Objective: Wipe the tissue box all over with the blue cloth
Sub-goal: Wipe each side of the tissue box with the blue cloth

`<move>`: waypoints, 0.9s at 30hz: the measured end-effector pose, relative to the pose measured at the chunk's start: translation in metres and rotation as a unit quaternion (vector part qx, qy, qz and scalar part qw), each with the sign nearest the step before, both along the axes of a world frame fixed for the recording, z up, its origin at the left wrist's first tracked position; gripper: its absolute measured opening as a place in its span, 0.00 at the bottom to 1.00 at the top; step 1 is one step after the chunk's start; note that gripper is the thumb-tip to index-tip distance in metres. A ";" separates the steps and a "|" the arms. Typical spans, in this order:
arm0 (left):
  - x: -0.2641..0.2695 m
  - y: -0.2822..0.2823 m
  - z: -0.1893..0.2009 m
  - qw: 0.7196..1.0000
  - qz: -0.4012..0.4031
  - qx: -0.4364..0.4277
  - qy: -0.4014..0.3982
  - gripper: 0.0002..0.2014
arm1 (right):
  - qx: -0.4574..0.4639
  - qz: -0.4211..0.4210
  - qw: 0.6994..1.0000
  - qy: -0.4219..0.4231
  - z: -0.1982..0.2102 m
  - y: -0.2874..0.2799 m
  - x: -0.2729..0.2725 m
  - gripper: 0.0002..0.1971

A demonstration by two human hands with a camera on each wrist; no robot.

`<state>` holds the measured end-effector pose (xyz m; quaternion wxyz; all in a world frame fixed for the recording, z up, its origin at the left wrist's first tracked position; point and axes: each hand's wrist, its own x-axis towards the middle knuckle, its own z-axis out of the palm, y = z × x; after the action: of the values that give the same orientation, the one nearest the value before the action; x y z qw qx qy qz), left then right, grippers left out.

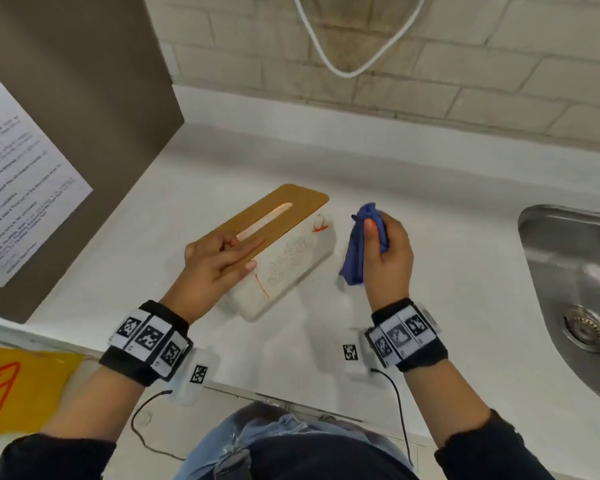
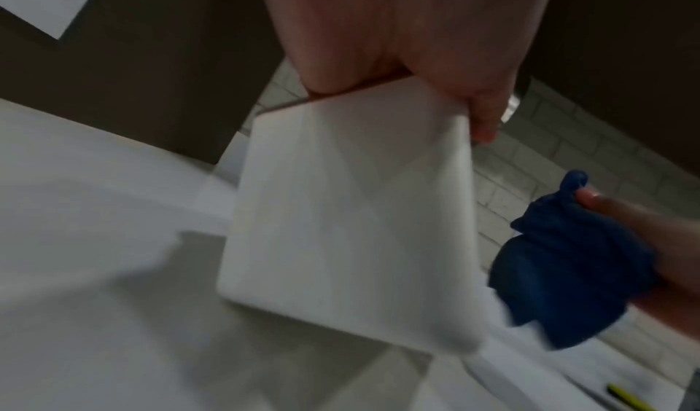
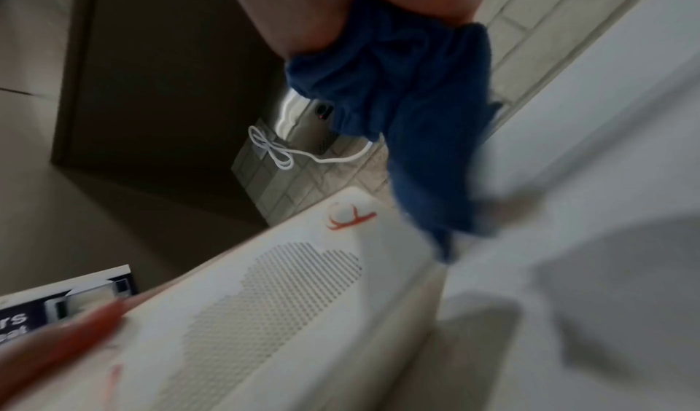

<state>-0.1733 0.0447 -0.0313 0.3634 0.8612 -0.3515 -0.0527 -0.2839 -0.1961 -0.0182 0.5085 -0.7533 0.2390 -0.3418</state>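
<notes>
The tissue box [image 1: 291, 261] is white with a dotted pattern, orange marks and a tan wooden lid [image 1: 274, 209] with a slot. It lies at an angle on the white counter [image 1: 447, 209]. My left hand [image 1: 222, 258] rests on the near end of the lid with straight fingers, its thumb along the lid's front edge. My right hand [image 1: 385, 251] grips the bunched blue cloth [image 1: 355, 258] just off the box's right end, clear of it. The left wrist view shows the box's end face [image 2: 348, 223] and the cloth [image 2: 568, 268]. The right wrist view shows the cloth [image 3: 416, 118] hanging beside the box [image 3: 284, 298].
A steel sink [image 1: 575, 289] is set into the counter at the right. A brown panel [image 1: 84, 98] with a paper notice [image 1: 14, 185] stands at the left. A white cable [image 1: 354, 64] hangs on the brick wall behind. A yellow sign [image 1: 14, 386] lies low left.
</notes>
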 end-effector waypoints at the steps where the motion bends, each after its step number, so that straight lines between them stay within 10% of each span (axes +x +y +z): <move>1: 0.005 0.004 0.002 0.998 -0.007 -0.035 0.051 0.19 | 0.006 0.000 1.000 -0.022 0.000 0.001 0.012 0.07; 7: 0.021 0.007 0.020 0.947 -0.032 -0.132 0.291 0.15 | -0.164 0.097 0.981 0.024 -0.020 0.031 0.053 0.16; 10: 0.028 0.008 0.020 0.940 -0.028 -0.132 0.315 0.16 | -0.287 0.111 0.947 0.089 -0.029 0.041 0.060 0.21; 27: 0.035 0.013 0.016 0.932 -0.041 -0.157 0.325 0.20 | -0.346 0.216 0.908 0.099 -0.033 -0.001 -0.018 0.25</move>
<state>-0.1381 0.0578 -0.0156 0.5854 0.7142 -0.2529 -0.2885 -0.3019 -0.1969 -0.0513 0.2506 -0.9453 -0.0134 -0.2086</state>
